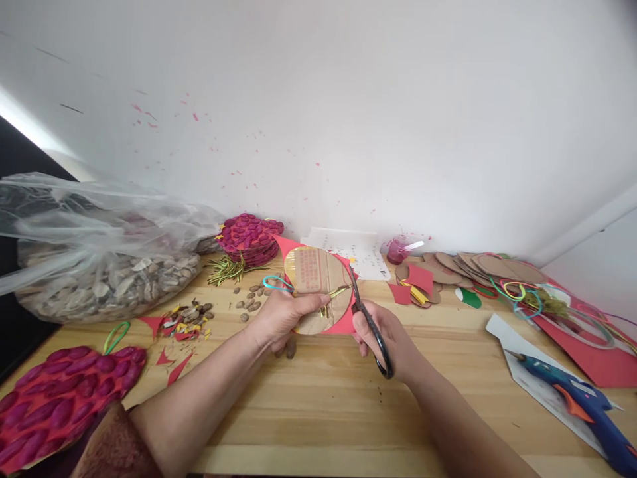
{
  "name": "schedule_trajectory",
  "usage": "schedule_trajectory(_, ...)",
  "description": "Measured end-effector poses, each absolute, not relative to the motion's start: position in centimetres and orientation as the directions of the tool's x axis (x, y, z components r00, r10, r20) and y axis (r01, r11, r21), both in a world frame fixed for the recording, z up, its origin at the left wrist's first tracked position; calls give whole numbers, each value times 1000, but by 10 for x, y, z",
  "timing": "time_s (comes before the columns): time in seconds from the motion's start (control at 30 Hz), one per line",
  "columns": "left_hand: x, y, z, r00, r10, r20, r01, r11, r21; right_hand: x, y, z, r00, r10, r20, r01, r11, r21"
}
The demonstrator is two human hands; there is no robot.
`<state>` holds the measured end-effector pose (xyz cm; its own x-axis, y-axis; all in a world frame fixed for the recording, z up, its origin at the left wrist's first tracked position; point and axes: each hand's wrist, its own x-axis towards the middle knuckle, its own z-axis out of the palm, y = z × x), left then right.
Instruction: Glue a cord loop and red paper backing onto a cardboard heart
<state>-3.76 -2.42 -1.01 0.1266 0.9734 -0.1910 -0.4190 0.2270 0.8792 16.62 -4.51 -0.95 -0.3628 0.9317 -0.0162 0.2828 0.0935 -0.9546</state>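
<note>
My left hand (286,317) is closed on a round cardboard disc (309,269), thumb on top, fingers beneath. Red paper (343,324) backs the disc and juts out past its edge in corners. A blue cord loop (277,283) sticks out at its left, and thin yellow-green strands lie across its face. In my right hand (381,332) are black-handled scissors (374,330), their blades at the red paper along the disc's right edge. How far the blades are apart I cannot make out. Several brown seed shells (253,299) lie on the table left of the disc.
A clear plastic bag of shells (124,285) fills the back left. Magenta shell-covered pieces (251,236) are stacked behind, and another (74,392) lies front left. Red scraps (180,367) are nearby. At right are a blue glue gun (562,385), cardboard discs (507,267) and a paint cup (398,249).
</note>
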Motion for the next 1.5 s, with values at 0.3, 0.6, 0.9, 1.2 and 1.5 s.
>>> schedule_trajectory(0.3, -37, -24, -7, 104, 972, -210, -423, 234, 875, 168, -45, -13, -320, 947, -1, 308, 103, -946)
schedule_trajectory(0.6, -39, -23, -4, 87, 970, -227, -410, 243, 879, 167, -44, -11, -285, 958, -39, 306, 52, -951)
schedule_trajectory(0.9, -41, -22, 2, 129, 976, -173, -411, 211, 887, 167, -43, -10, -245, 968, -51, 285, 22, -958)
schedule_trajectory(1.2, -45, -23, 6, 209, 968, -139, -331, 203, 922, 167, -43, -10, -270, 963, -25, 293, 58, -954)
schedule_trajectory(1.5, -46, -24, 3, 278, 947, -161, -260, 235, 936, 171, -40, -12, -310, 951, 8, 323, 113, -939)
